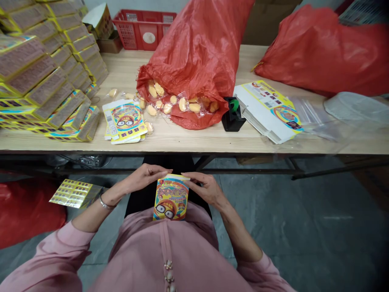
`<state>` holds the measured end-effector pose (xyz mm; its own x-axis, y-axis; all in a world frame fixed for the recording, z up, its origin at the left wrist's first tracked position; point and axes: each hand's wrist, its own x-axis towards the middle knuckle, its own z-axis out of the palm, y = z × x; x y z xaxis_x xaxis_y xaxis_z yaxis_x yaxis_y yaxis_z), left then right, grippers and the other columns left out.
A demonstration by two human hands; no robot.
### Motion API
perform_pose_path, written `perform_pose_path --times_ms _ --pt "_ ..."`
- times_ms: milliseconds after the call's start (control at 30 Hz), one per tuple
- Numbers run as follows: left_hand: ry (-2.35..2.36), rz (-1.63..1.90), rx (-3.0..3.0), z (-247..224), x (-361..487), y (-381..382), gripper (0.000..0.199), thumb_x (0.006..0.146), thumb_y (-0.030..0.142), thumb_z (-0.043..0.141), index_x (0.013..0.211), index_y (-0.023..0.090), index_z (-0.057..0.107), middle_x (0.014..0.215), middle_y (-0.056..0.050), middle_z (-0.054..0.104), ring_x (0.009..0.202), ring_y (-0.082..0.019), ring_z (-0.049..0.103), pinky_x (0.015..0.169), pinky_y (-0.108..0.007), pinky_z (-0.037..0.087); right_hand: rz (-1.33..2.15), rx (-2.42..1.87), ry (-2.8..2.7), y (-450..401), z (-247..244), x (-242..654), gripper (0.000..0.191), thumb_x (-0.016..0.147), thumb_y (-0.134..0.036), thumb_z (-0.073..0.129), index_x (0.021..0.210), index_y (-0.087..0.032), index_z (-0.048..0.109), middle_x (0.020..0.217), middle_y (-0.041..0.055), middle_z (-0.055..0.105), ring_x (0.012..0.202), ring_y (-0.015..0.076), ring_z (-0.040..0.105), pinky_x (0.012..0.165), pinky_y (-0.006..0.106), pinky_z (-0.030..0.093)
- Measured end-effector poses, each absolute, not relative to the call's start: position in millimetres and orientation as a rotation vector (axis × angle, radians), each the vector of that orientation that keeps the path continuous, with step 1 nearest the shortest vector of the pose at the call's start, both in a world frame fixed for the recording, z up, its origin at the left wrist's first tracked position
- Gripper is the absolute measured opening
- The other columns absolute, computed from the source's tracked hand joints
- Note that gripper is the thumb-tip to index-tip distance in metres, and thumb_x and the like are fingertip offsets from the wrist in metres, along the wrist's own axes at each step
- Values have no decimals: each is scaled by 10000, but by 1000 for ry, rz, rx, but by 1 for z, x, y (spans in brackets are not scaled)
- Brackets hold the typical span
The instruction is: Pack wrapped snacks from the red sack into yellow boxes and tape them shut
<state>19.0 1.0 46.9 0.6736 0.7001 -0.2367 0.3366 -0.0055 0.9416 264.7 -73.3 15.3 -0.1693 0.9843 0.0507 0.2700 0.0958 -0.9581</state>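
A small yellow printed cardboard box (171,198) with a cartoon face in glasses rests upright in the lap, against the pink shirt. My left hand (148,177) pinches the top left corner of the box, thumb and fingertips together. At the opposite top corner, my right hand (205,187) grips the edge between thumb and fingers. A pale flap edge shows along the top between the hands. The inside of the box is hidden. On the table beyond lies a small pile of flattened cartoon boxes (126,121).
Wrapped yellow pieces (167,108) spill from a red sack (197,56). Stacked boxes (51,73) fill the left. A black tape dispenser (232,115) stands beside flat cartons (270,107). At back are a red crate (146,32) and another red sack (328,56). The table edge (243,150) runs before my knees.
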Motion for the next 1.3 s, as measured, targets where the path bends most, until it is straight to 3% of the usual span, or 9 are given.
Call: perform_pose_path --times_ms 67,267,500,600,767,867,967,1167,1300 --pt "849 378 1646 44 18 -3 377 916 446 548 1168 213 705 1217 -65 706 1113 -248 673 936 -369 550 1082 -1271 -1590 -75 14 264 244 879 -375 653 1069 -255 748 1087 38 740 931 202 705 804 321 575" --pt "841 490 1448 24 18 -12 390 767 389 747 1113 210 727 1323 -98 638 1164 -283 645 915 -399 571 1007 -1205 -1644 -80 11 263 207 915 -328 617 1071 -282 746 1126 29 727 1053 200 682 949 354 539" --pt "895 557 1482 30 21 -21 242 830 367 684 977 187 753 1164 -97 722 1070 -232 682 918 -328 553 981 -1173 -1625 -80 6 257 187 917 -318 621 1036 -266 755 1094 51 733 1022 189 686 921 332 542" --pt "907 596 1442 31 22 -25 237 819 387 695 956 200 740 1120 -85 734 990 -223 706 846 -297 578 1016 -1131 -1644 -75 12 252 177 912 -326 632 1022 -269 758 1064 44 740 1006 184 689 914 317 539" --pt "1019 757 1445 35 22 -24 286 744 473 740 781 190 751 1014 -89 761 878 -244 732 726 -261 605 990 -1116 -1639 -45 35 280 220 874 -394 654 1012 -250 745 1059 48 725 884 179 686 781 293 551" --pt "1123 917 1487 46 18 -18 316 688 507 773 751 198 765 1038 -88 765 867 -257 739 681 -243 614 520 -1398 -1285 -1 52 336 291 873 -453 593 956 -203 716 993 76 702 850 195 644 804 338 520" --pt "1184 1090 1598 57 13 -11 326 655 527 791 771 222 782 1029 -65 775 857 -259 745 669 -249 628 224 -1621 -1002 50 63 396 381 764 -474 643 971 -158 689 1069 124 642 776 190 576 820 374 480" --pt "1171 1355 1915 63 15 -1 285 726 538 738 838 280 783 984 0 786 789 -221 756 655 -246 641 510 -1639 -990 105 59 433 334 621 -482 733 623 -156 661 663 30 624 663 173 555 645 295 446" --pt "1163 1410 2065 56 14 -1 292 777 540 694 919 297 773 1015 9 780 815 -219 755 746 -279 642 648 -1566 -926 107 53 432 414 622 -536 701 751 -143 695 726 52 672 633 157 568 560 266 446"
